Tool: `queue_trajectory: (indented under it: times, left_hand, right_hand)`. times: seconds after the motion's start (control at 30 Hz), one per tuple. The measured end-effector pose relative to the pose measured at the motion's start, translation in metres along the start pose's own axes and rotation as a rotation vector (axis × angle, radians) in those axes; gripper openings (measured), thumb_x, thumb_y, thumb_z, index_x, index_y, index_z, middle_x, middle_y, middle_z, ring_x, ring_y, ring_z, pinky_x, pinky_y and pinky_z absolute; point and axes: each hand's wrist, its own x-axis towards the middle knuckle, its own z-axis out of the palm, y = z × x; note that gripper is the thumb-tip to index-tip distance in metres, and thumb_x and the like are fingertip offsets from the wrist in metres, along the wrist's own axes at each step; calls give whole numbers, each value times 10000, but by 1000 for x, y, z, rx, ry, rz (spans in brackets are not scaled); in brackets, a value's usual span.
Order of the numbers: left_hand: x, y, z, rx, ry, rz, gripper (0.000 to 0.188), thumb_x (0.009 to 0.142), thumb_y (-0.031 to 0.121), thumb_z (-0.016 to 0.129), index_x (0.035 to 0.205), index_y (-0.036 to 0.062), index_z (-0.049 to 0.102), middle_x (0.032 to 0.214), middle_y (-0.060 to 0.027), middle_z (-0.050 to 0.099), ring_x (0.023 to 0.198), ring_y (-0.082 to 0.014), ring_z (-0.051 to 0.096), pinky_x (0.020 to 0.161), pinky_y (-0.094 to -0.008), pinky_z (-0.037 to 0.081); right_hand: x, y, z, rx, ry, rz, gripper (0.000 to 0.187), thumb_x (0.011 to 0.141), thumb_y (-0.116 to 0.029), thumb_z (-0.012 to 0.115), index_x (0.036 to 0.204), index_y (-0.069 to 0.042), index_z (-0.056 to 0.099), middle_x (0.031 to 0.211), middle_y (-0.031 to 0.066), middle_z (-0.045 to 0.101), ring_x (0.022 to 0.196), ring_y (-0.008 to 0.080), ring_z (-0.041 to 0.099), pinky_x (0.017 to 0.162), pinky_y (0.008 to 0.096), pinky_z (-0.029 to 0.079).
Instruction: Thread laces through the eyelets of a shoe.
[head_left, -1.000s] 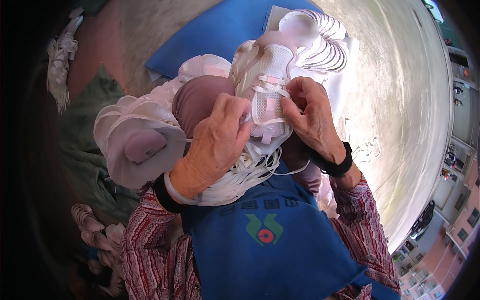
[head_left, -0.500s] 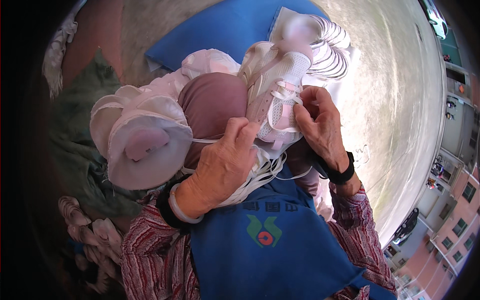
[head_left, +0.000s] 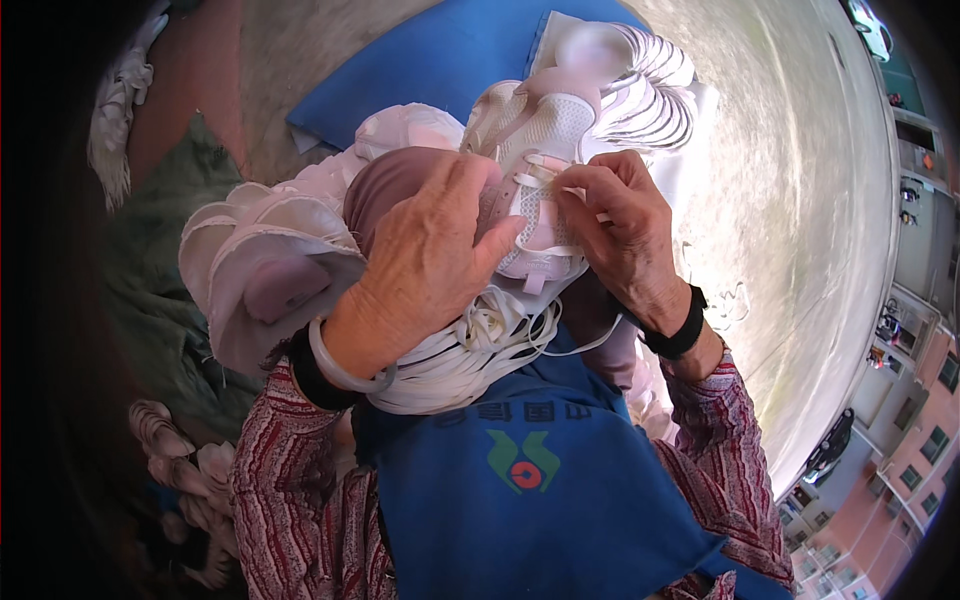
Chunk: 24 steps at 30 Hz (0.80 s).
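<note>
A white and pale pink shoe upper [head_left: 545, 215] lies over my knees, with a white shoelace [head_left: 530, 181] crossing its eyelets. My right hand [head_left: 625, 225] is closed in a pinch on the shoelace at the right row of eyelets. At the upper's left edge, my left hand [head_left: 425, 245] has its thumb and index finger spread apart, the fingertips touching the upper; its other fingers are hidden. Just below the upper, a bundle of loose white laces [head_left: 470, 350] rests on my lap above a blue apron [head_left: 540, 510].
Stacked shoe uppers [head_left: 265, 285] lie to the left, more uppers [head_left: 650, 95] at the far right. A blue sheet [head_left: 400, 65] spreads behind them. Green cloth [head_left: 160, 240] and further pale pieces [head_left: 185, 470] are on the left. Concrete ground [head_left: 790, 200] stretches right, toward buildings.
My left hand has moved up and forward onto the upper, its thumb and index finger now apart. My right hand has shifted slightly left and up along the eyelets.
</note>
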Motion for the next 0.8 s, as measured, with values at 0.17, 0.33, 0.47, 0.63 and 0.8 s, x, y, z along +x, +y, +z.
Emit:
queue_trajectory:
  times: [0.17,0.33,0.47,0.63,0.8]
  left_hand:
    - [0,3,2,5,-191,-83,221,871,112,691,986,17,528,820,-155,614,733,-360,617,666,-436,483]
    - [4,4,1,-4,-187,-33,154,903,113,651,922,7,541,744,-163,601,685,-365,615,634,-444,469]
    - [21,-8,-23,-179,-221,-228,204,923,170,623,936,0,511,824,-209,647,782,-431,628,688,-485,490]
    - [40,-23,-6,106,25,-158,187,903,156,658,921,5,549,748,-184,632,704,-398,631,658,-450,497]
    - [22,-4,-1,-47,-42,-30,209,854,97,695,997,31,557,935,-155,592,697,-358,636,636,-422,514]
  right_hand:
    - [1,-5,-3,26,30,71,224,844,-59,694,1062,-65,643,1000,144,594,807,295,648,681,374,533]
    - [-5,0,-3,66,29,118,218,857,-77,682,1068,-60,632,997,155,588,784,315,651,684,388,541]
    - [-9,1,-4,122,15,155,217,859,-78,676,1069,-57,627,1005,156,581,779,314,649,683,402,539]
    - [-4,-1,0,42,24,33,218,861,-71,666,1074,-53,621,1020,155,574,758,314,650,671,400,543]
    - [-7,-1,-1,34,54,124,241,871,-83,653,1097,-33,586,1021,170,572,788,353,653,670,412,543]
